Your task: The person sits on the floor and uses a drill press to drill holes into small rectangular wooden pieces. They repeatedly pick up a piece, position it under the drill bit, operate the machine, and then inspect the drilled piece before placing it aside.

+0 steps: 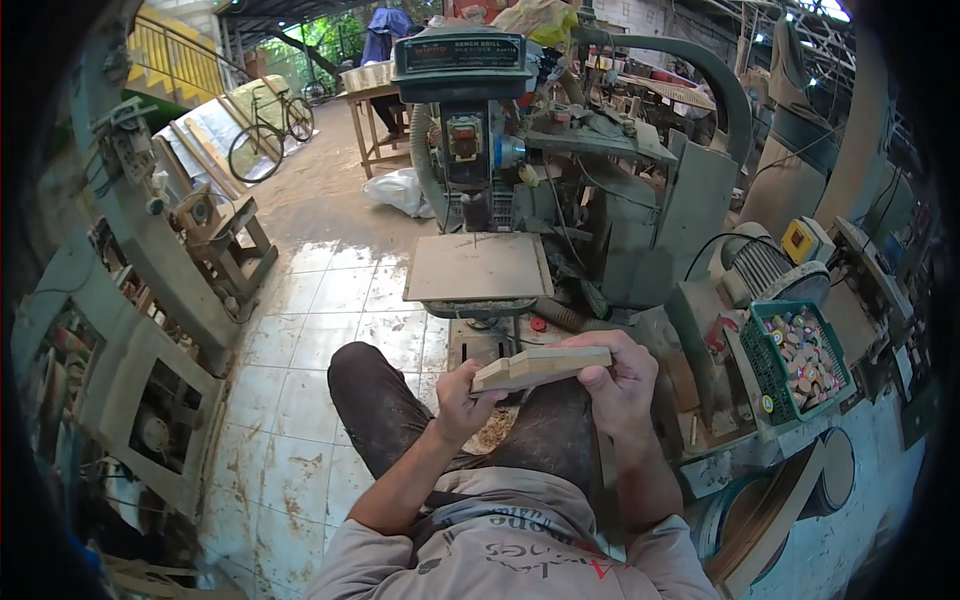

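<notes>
Above my lap I hold a pale, flat wooden piece [541,367] with angled edges, its right end a little higher than its left. My left hand [462,405] grips its left end, fingers curled round it. At the other end my right hand [625,383] is closed on it, with the thumb on the near edge. Just beyond stands a bench drill [462,80], its square board-topped table [478,268] bare of any workpiece. The drill's bit points down over that board.
A green plastic basket [797,360] of small round coloured pieces stands at the right, by a dusty motor [765,262]. Dusty machine frames [165,400] line the left side. White floor tiles [285,400] carry sawdust. Farther off are a bicycle [270,130] and a wooden table [372,110].
</notes>
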Demonstrator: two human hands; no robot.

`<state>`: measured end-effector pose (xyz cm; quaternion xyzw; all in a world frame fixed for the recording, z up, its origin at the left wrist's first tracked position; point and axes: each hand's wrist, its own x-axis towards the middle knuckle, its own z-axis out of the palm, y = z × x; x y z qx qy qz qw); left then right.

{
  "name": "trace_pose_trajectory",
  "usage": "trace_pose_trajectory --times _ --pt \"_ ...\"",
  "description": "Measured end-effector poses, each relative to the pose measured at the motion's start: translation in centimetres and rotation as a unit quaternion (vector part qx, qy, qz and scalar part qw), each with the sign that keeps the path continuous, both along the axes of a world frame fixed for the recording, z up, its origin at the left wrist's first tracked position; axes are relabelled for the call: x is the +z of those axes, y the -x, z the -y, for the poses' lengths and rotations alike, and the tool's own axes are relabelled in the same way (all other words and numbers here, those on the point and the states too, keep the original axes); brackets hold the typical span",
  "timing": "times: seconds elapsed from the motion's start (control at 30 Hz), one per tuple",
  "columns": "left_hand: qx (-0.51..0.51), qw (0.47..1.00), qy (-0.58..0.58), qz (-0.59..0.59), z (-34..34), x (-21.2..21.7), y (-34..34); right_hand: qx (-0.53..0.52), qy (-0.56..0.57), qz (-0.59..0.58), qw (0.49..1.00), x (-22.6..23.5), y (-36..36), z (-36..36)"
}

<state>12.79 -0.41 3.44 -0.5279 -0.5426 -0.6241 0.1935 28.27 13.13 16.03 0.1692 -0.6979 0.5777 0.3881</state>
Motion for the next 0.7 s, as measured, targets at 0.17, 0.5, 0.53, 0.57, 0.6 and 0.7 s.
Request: trace_pose_trajectory --times 0.17,0.5,0.53,0.57,0.6,0.7 --pt "0.01 0.999 0.033 -0.035 0.2 1.5 0.5 0.043 0.04 0.072 0.996 1.0 -1.1 -1.8" --pt "0.041 0.979 0.063 -0.192 0.9 3.4 3.0 -0.089 -0.246 0.058 0.964 4.0 -4.2 -2.0" --pt "0.045 0.974 0.046 -0.216 0.9 4.0 3.0 -0.096 -0.256 0.009 0.962 3.8 -4.4 -1.5" --pt "0.04 0.973 0.033 -0.226 1.0 4.8 3.0 -0.101 -0.265 -0.04 0.958 3.5 -4.6 -1.0" --pt "0.036 0.971 0.023 -0.237 1.2 5.6 2.9 -0.091 -0.282 -0.037 0.954 3.0 -5.0 -0.8" --pt "0.04 0.965 0.025 -0.258 2.1 5.8 3.1 -0.112 -0.362 -0.048 0.924 2.1 -5.9 1.3"
